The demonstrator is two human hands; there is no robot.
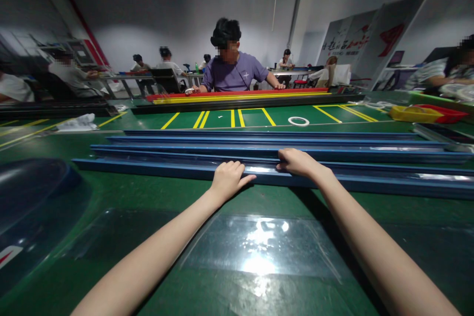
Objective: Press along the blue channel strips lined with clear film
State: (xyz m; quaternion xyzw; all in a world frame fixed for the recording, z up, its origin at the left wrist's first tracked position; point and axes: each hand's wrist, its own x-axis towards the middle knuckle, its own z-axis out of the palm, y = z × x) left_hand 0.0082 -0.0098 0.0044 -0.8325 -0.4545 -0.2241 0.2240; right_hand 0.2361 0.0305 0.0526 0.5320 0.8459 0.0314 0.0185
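Two long blue channel strips lie side by side across the green table. My left hand is closed over the nearer blue channel strip, its fingers over the rim and its thumb along the front wall. To the right, my right hand bends down into the same strip, fingers curled at its inner side; the fingertips are partly hidden. Directly behind lies the farther blue channel strip, touching or nearly touching the nearer one at the left. Clear film shines inside both strips. Nearer to me, a clear plastic sheet lies flat under my forearms.
A dark blue rounded object sits at the left. Beyond are a white ring, crumpled clear plastic, and yellow and red trays. Across the table, a person in a purple shirt handles red and yellow strips.
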